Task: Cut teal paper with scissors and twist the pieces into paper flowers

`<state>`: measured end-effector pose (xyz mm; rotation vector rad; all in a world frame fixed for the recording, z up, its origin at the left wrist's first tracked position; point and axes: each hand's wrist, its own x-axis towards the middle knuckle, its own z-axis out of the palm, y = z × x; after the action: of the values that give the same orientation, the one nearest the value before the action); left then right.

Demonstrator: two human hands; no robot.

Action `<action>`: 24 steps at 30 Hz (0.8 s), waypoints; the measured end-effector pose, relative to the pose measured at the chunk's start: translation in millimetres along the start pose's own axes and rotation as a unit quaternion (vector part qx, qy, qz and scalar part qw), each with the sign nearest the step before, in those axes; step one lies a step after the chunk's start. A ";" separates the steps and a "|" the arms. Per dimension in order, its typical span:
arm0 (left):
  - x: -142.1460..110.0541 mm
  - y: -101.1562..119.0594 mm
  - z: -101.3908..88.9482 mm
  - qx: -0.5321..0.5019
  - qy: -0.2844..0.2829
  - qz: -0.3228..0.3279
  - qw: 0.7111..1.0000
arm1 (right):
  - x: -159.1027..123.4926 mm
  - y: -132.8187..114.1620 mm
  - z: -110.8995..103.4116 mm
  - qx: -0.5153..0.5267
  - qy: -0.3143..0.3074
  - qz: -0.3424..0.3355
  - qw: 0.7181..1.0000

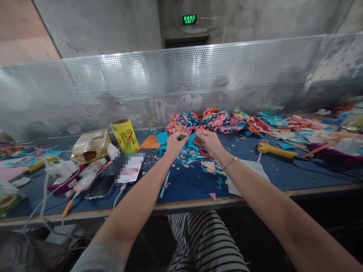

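Observation:
My left hand [177, 143] pinches one side of a small blue piece of felt or paper [192, 139], which is held above the table. The fingers of my right hand [208, 141] are closed at its other side. Blue cut scraps [188, 155] lie below my hands. Close to my right hand, a red loop [205, 152] that resembles a scissor handle shows among the scraps. An orange sheet [151, 142] and a flat blue square [162, 138] rest left of my hands. Behind them, fringed pink and blue bundles [212, 121] are heaped.
A perforated metal screen [141, 83] borders the blue table [181, 190]. To the left are a yellow tube [125, 136], a plastic bag [92, 145], two phones [100, 186] and loose cables. A yellow glue gun [278, 150] and a white sheet [252, 172] lie to the right.

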<state>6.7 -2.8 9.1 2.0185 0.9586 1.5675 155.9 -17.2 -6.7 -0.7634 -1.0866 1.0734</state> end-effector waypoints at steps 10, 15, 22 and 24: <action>1.5 -6.3 -0.1 -0.036 0.005 -0.009 0.999 | 2.0 -0.9 0.9 -0.016 0.035 0.012 0.999; 1.4 -2.8 0.1 -0.044 0.008 -0.015 0.999 | 3.5 2.8 -1.5 -0.067 0.004 -0.019 0.998; 1.2 -0.6 0.6 -0.065 -0.007 -0.014 0.998 | 4.1 5.0 -3.7 -0.055 0.011 -0.037 0.998; 1.1 -1.5 1.1 -0.079 -0.012 -0.018 0.997 | 3.4 4.2 -3.4 -0.052 0.015 -0.034 0.998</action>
<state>7.5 -0.9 8.5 1.8954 0.8302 1.5460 158.1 -12.5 -10.5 -0.8164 -1.1412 0.9502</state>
